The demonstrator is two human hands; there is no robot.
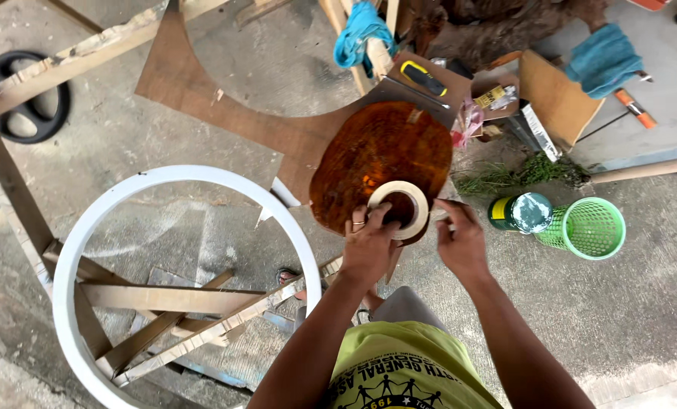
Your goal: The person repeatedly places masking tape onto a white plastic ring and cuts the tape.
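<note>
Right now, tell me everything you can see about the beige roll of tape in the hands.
The beige roll of masking tape is a wide paper-like ring with a dark hollow core, lying flat above the round reddish-brown wooden board. The left hand grips its near rim, thumb at the core. The right hand pinches what looks like a pulled-out strip at its right side.

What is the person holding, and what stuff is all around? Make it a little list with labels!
Left hand: grips a roll of masking tape
Right hand: pinches the loose end of the tape
Under the tape: oval brown board
To the left: big white ring over crossed wooden slats
To the right: green mesh basket beside a green can
Further away: blue cloths, black wheel
Floor: grey concrete
</note>
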